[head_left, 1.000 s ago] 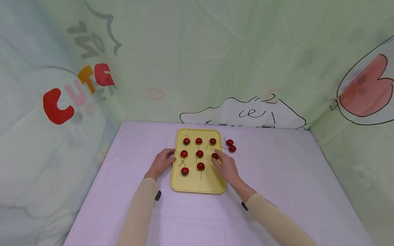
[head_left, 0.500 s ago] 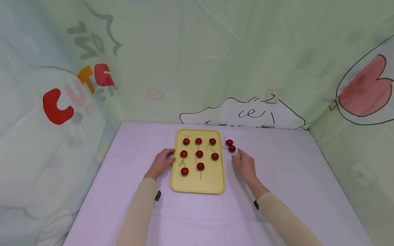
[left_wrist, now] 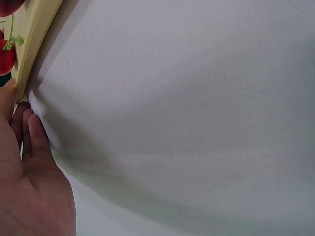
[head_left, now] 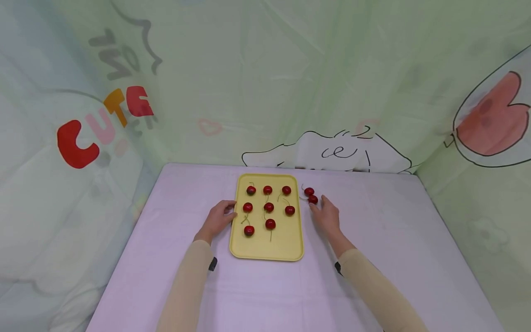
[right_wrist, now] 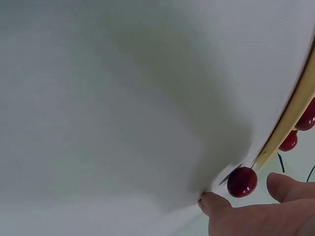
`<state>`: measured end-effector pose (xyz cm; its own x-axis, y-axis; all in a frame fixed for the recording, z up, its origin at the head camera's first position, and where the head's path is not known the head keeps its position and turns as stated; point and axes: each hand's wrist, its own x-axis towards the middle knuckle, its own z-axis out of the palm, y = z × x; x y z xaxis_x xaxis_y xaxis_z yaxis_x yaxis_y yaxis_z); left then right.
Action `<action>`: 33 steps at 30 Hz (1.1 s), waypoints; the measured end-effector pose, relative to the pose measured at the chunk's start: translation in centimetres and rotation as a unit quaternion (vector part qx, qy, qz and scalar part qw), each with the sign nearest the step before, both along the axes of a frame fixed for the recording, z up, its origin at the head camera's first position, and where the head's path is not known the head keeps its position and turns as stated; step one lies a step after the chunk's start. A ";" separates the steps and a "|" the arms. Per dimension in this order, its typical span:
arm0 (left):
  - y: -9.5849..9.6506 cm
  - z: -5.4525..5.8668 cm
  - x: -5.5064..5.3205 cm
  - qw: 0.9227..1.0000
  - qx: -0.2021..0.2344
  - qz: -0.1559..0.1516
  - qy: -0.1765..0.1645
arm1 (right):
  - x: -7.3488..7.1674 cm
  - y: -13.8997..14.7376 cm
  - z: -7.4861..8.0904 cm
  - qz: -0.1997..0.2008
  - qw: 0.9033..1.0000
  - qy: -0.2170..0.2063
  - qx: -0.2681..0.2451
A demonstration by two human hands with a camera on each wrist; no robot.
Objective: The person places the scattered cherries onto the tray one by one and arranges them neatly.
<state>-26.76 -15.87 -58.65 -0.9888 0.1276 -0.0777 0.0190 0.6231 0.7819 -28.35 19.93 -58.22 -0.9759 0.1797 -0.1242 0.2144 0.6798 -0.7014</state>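
My left hand (head_left: 217, 219) holds the left rim of a yellow tray (head_left: 267, 251); in the left wrist view the left hand (left_wrist: 37, 187) has its fingertips against the rim. Dark red cherries with stems lie on the tray in loose rows, among them a front-left cherry (head_left: 249, 230) and a right-hand cherry (head_left: 289, 210). Two more sit beside the tray's right edge: an upper cherry (head_left: 309, 191) and a lower cherry (head_left: 313, 199). My right hand (head_left: 329, 219) is beside the lower one, thumb and forefinger spread. A cherry (right_wrist: 242, 182) shows between the parted fingertips in the right wrist view.
A pale lilac cloth (head_left: 373, 230) covers the table. Behind it hangs a green curtain (head_left: 207, 83) with cartoon prints, and similar cloth closes both sides. The tray's raised rim borders the cherries.
My right hand let go of a cherry on the tray's right side, moved right off the tray, then came up closer to the two loose cherries. My left hand stayed put.
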 end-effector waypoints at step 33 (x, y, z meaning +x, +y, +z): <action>0.0 0.0 0.0 1.000 -0.006 0.011 -0.013 | -1.4 -1.5 0.6 -0.038 0.998 0.034 -0.023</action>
<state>-26.79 -15.85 -58.68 -0.9890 0.1056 -0.1040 -0.0138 0.6329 0.7741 -29.75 18.46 -57.64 -0.9662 0.2486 -0.0685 0.2150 0.6299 -0.7463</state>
